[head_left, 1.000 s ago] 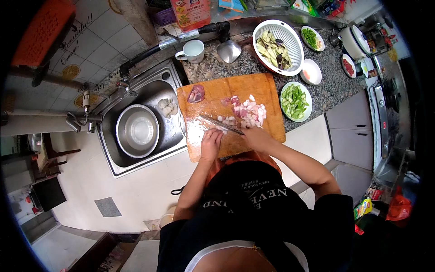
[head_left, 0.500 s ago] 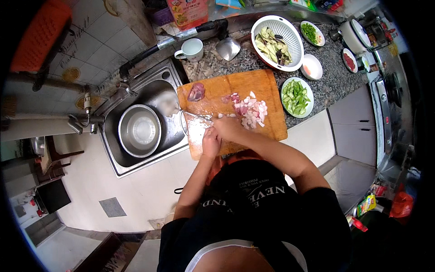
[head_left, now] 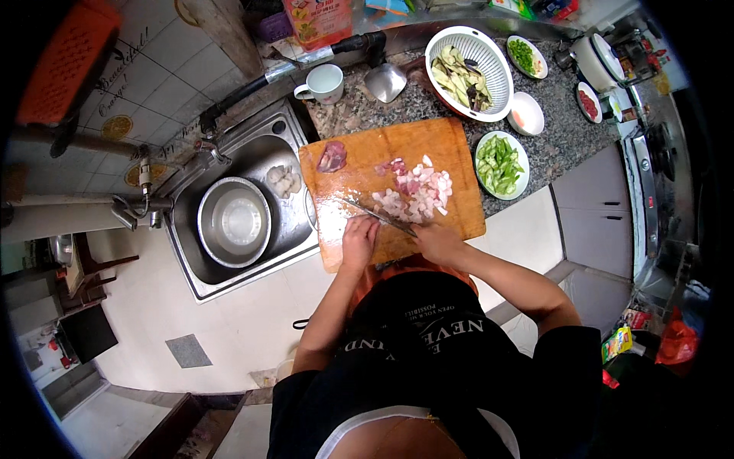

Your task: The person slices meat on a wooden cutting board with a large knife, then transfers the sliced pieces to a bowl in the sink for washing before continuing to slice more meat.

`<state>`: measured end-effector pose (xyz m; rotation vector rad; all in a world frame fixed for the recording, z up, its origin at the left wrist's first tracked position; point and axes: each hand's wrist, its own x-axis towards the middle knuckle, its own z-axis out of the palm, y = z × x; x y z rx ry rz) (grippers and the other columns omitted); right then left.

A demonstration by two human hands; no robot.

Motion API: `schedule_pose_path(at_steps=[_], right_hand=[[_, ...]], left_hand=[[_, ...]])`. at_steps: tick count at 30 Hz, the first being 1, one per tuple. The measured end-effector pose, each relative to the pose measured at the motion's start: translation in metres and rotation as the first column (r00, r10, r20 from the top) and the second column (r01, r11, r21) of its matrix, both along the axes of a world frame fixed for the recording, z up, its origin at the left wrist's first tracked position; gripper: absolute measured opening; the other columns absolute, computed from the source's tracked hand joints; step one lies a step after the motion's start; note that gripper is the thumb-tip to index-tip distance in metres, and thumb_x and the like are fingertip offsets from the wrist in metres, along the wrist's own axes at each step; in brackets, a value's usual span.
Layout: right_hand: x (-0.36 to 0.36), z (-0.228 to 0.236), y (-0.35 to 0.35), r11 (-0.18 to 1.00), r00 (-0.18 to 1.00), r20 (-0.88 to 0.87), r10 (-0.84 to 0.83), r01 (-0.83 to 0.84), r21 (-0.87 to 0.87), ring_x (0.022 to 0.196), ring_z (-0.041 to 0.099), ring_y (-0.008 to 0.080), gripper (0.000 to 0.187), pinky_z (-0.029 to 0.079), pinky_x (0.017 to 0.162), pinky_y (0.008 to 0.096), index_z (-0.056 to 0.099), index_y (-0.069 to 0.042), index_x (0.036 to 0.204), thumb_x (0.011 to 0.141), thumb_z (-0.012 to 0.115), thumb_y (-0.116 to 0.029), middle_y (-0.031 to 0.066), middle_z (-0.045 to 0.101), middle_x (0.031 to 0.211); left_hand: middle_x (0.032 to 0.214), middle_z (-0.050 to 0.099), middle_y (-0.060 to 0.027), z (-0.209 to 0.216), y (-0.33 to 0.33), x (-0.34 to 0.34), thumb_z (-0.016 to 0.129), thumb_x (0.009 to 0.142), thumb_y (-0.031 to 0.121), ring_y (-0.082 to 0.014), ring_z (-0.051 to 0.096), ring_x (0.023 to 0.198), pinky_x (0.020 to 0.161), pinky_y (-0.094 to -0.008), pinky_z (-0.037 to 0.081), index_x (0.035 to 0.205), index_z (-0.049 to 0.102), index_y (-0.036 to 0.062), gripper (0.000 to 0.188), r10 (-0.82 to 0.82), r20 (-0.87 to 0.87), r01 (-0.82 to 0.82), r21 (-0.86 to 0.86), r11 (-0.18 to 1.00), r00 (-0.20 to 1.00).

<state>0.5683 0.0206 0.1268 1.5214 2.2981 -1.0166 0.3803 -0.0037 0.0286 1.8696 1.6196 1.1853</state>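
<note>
My right hand [head_left: 437,243] is wrapped round the handle of a kitchen knife [head_left: 390,219]. Its blade slants up and to the left, low over the wooden cutting board [head_left: 447,145]. Beside the blade, my left hand [head_left: 359,239] presses down on the board with its fingers bunched together; whatever lies under them is hidden. Just beyond the knife spreads a pile of chopped pale-pink meat [head_left: 420,191]. A darker piece of meat [head_left: 332,156] rests alone near the board's far left corner.
Left of the board is a steel sink [head_left: 264,153] with a metal basin [head_left: 235,255] and a whitish cloth-like lump [head_left: 284,182]. A mug [head_left: 329,74], a wide spatula [head_left: 384,82], a white colander [head_left: 497,65], a bowl [head_left: 533,107] and a plate of sliced green peppers [head_left: 499,162] surround its far side.
My right hand has moved right, away from my left hand, bringing the knife back with it. The blade now lies between the hands and the meat pile. My left hand stays almost in place.
</note>
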Motion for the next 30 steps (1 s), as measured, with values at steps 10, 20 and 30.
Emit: schedule_pose_path(at_steps=[10, 20, 30], right_hand=[[-0.05, -0.01, 0.031, 0.999, 0.987, -0.159, -0.038, 0.042, 0.02, 0.079, 0.059, 0.0392, 0.028, 0.047, 0.068, 0.0473, 0.055, -0.005, 0.106, 0.084, 0.048, -0.02, 0.0231, 0.06, 0.088], [0.026, 0.033, -0.008, 0.952, 0.951, -0.227, -0.208, 0.25, 0.174, 0.085, 0.058, 0.0411, 0.028, 0.045, 0.073, 0.0498, 0.053, -0.005, 0.108, 0.087, 0.048, -0.024, 0.0222, 0.061, 0.094], [0.072, 0.039, -0.03, 0.858, 0.792, -0.43, -0.434, 0.509, 0.07, 0.081, 0.057, 0.0414, 0.028, 0.046, 0.069, 0.044, 0.053, 0.0, 0.107, 0.087, 0.05, -0.019, 0.0245, 0.06, 0.087]], left_hand=[[0.084, 0.06, -0.0116, -0.005, 0.001, -0.004, 0.065, 0.072, 0.003, -0.0296, 0.056, 0.081, 0.073, -0.0361, 0.046, 0.079, 0.061, 0.0017, 0.008, -0.037, -0.023, 0.036, -0.043, 0.998, 0.999], [0.081, 0.059, -0.0085, 0.012, -0.006, 0.012, 0.061, 0.079, 0.001, -0.0172, 0.057, 0.069, 0.061, -0.028, 0.047, 0.091, 0.06, 0.001, 0.012, 0.116, 0.254, -0.033, -0.311, 0.95, 0.96], [0.102, 0.045, -0.019, 0.049, 0.039, 0.036, 0.072, 0.067, 0.013, -0.0303, 0.047, 0.092, 0.081, -0.0363, 0.042, 0.123, 0.043, 0.0072, 0.063, -0.152, -0.076, 0.077, -0.598, 0.798, 0.985]])
